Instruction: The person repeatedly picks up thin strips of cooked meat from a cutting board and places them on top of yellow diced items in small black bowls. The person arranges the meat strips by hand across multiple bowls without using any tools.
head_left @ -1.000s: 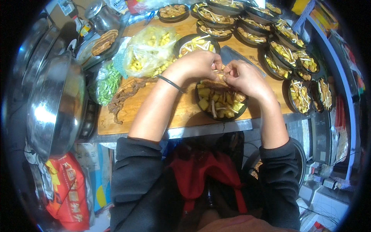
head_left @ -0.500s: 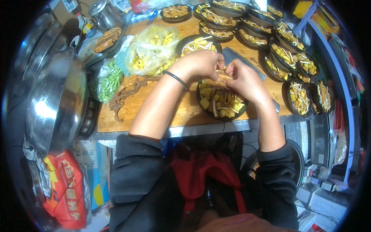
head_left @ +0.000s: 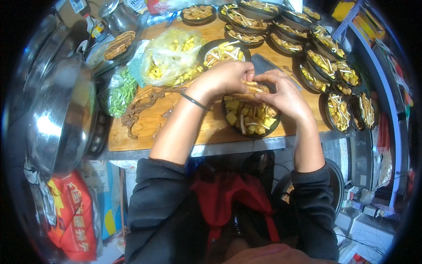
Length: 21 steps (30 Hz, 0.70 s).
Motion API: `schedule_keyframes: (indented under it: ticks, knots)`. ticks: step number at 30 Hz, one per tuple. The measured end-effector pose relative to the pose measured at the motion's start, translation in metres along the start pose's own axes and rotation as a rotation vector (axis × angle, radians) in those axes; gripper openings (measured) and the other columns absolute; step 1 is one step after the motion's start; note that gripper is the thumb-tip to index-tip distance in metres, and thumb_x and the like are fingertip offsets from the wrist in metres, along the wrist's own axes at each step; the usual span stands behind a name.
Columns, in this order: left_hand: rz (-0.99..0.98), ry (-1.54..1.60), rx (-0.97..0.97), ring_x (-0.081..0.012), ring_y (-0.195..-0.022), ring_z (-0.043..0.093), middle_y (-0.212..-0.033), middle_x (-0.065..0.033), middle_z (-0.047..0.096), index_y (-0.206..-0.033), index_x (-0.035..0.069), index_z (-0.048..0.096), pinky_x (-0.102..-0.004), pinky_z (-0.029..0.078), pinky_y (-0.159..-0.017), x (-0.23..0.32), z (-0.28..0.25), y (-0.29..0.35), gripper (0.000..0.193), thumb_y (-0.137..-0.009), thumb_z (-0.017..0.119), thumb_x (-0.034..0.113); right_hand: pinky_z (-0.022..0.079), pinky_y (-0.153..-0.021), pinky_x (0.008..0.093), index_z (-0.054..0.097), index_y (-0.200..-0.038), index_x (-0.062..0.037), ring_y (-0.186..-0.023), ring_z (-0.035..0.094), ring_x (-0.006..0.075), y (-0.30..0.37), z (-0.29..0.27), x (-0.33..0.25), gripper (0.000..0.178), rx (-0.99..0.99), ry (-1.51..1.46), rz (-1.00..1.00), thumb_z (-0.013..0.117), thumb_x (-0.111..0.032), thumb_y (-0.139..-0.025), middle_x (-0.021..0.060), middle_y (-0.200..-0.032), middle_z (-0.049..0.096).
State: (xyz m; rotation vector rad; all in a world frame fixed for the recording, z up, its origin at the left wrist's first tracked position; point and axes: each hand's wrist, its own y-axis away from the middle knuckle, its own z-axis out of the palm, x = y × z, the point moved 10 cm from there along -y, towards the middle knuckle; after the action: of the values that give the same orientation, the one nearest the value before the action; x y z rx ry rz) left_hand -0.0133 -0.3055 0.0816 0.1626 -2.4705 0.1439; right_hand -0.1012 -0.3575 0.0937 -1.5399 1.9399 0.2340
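Observation:
Both my hands are closed on browned meat slices [head_left: 255,87] over the far rim of a dark bowl [head_left: 251,136]. My left hand [head_left: 229,75], a black band on its wrist, pinches the left end of the slices. The fingers of my right hand [head_left: 283,93] curl round the right end. In the bowl lie yellow cubes [head_left: 256,128], which look like potato, with thin white strips among them. Just behind my left hand stands another dark bowl [head_left: 225,52] of yellow pieces and white strips. A flat dark blade [head_left: 263,65] lies on the board, partly hidden by my right hand.
Several filled dark bowls [head_left: 326,65] crowd the back and right of the wooden board [head_left: 171,138]. To the left are a clear bag of yellow cubes [head_left: 171,55], a bag of green pieces [head_left: 121,90], dark meat strips [head_left: 136,110] and a large metal pan [head_left: 59,119].
My right hand's fingers have spread further over the meat and its thumb has come lower. My left hand keeps its hold, and the slices stay above the bowl's far rim.

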Motion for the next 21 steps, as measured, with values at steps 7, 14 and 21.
schedule_keyframes:
  ticks: [7,14,21]
  knots:
    - [0.035,-0.039,0.142,-0.0216,-0.074,0.059,-0.080,-0.0090,0.060,-0.089,0.006,0.061,-0.0322,0.047,-0.067,0.006,-0.002,0.014,0.021,-0.070,0.070,0.009,0.047,-0.080,0.0359,0.068,-0.104,-0.0077,-0.089,0.060,0.0280,0.001,0.003,0.005,0.035,-0.045,-0.094,0.033,0.075,-0.019,-0.072,0.0106,-0.093,0.064]
    - [0.026,0.144,0.203,-0.0143,-0.070,0.055,-0.074,-0.0062,0.058,-0.089,0.006,0.061,-0.0279,0.046,-0.064,0.004,-0.004,0.021,0.019,-0.072,0.069,0.006,0.047,-0.073,0.0332,0.069,-0.100,-0.0063,-0.079,0.060,0.0245,0.000,0.007,0.012,0.030,-0.023,-0.172,0.134,0.075,-0.016,-0.071,0.0099,-0.084,0.060]
    - [0.190,0.212,0.327,-0.0323,-0.075,0.061,-0.077,-0.0159,0.060,-0.085,0.004,0.054,-0.0376,0.047,-0.064,0.014,-0.012,0.031,0.018,-0.075,0.064,0.014,0.048,-0.074,0.0342,0.069,-0.092,-0.0023,-0.081,0.062,0.0264,-0.001,0.001,-0.001,0.023,0.014,-0.055,0.006,0.074,-0.015,-0.073,0.0117,-0.085,0.063]
